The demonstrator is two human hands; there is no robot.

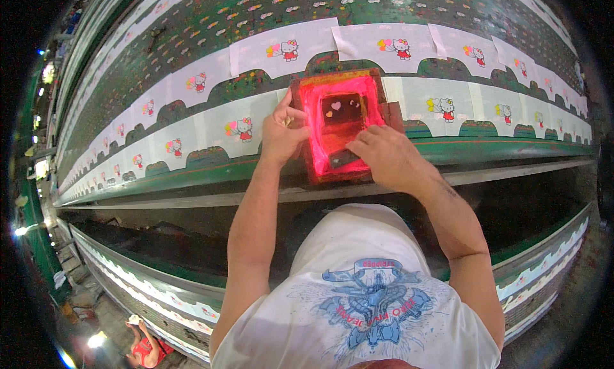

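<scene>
A screen-printing frame (309,169) smeared with bright pink-red ink lies over a white fabric piece on the long green table. My left hand (283,130) grips its left edge, thumb and fingers at the rim. Inside the frame a mesh window shows small heart shapes. My right hand (384,153) is closed at the frame's lower right, its fingers pinched around a dark squeegee (343,158) that rests low inside the frame. My fingers hide part of the squeegee.
White fabric pieces (441,110) printed with a cartoon cat and balloons lie in rows along the green table (243,167). Behind me runs another table with similar rows (173,295). A person in red (148,351) is at the lower left.
</scene>
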